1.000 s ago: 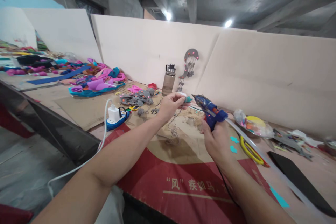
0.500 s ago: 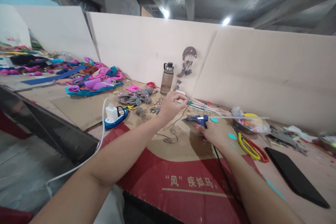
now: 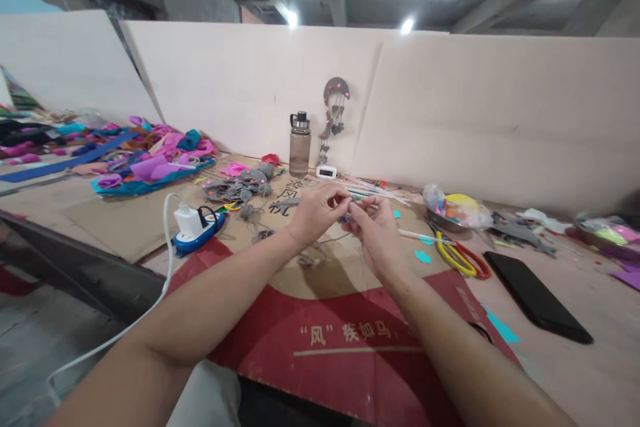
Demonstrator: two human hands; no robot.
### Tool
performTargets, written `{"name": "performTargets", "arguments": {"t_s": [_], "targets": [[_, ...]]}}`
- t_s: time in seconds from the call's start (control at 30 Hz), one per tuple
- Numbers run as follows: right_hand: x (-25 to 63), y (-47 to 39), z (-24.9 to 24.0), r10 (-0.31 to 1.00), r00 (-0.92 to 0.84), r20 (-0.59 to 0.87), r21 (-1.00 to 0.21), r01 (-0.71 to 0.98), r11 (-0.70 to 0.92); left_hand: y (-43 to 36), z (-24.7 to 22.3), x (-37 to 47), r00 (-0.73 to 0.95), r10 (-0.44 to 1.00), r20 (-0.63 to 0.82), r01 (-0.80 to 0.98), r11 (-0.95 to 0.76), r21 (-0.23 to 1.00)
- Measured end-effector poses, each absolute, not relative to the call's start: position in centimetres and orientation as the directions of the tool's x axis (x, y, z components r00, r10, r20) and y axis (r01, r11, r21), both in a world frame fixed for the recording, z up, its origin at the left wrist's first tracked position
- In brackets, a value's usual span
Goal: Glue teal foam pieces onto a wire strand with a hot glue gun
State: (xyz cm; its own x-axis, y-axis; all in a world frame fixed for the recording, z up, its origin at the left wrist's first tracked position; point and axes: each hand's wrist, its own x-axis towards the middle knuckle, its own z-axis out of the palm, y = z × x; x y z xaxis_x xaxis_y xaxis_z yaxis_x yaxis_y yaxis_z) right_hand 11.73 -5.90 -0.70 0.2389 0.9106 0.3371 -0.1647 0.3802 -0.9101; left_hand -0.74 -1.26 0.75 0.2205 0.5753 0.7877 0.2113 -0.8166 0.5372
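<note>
Above the cardboard sheet [image 3: 310, 290], my left hand [image 3: 317, 213] and my right hand [image 3: 376, 230] meet, fingertips together. Both are closed in a pinch around a small teal piece [image 3: 356, 199], which the fingers mostly cover. Loose grey yarn [image 3: 313, 257] lies on the cardboard below my left wrist. A translucent glue stick [image 3: 420, 235] pokes out to the right from behind my right hand; the glue gun itself is mostly hidden there. Teal flower-shaped cutouts [image 3: 423, 256] lie to the right of that hand.
Scissors with yellow and red handles [image 3: 463, 260] and a black phone [image 3: 537, 297] lie at right. A bowl of bagged bits [image 3: 450, 217] stands behind them. At left are a blue power strip [image 3: 200, 233], grey felt pieces [image 3: 240, 187] and a bottle [image 3: 299, 150]. A moon-shaped hanging [image 3: 336, 90] is against the board.
My right hand has let go of the blue glue gun and moved left and up to meet my left hand at the small teal piece. The view has shifted to the right.
</note>
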Motion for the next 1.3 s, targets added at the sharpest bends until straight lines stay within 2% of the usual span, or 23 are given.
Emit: {"name": "performTargets", "arguments": {"t_s": [0.1,0.23,0.37,0.6,0.83,1.3], "targets": [[12.1,-6.1,-0.5,0.886,0.268,0.377,-0.910,-0.071,0.408,-1.3,0.5,-0.4,0.179,0.646,0.742,0.177,-0.763,0.621],[12.6,-6.3,-0.1,0.859,0.267,0.437,-0.900,0.127,0.418,-1.5,0.4,0.1,0.174,0.763,0.622,0.030,-0.636,0.771],[12.4,-6.8,0.4,0.823,0.284,0.492,-0.863,0.278,0.421,-1.8,0.8,0.2,0.176,0.823,0.540,-0.101,-0.531,0.842],[12.4,-7.1,0.9,0.812,0.300,0.500,-0.850,0.347,0.395,-1.3,0.6,0.1,0.216,0.839,0.500,-0.176,-0.470,0.865],[12.8,-6.8,0.8,0.803,0.327,0.498,-0.848,0.380,0.370,-0.9,0.1,0.0,0.244,0.810,0.533,-0.154,-0.510,0.846],[12.6,-6.8,0.8,0.808,0.351,0.473,-0.852,0.416,0.317,-1.2,0.2,0.1,0.274,0.814,0.512,-0.166,-0.484,0.859]]}}
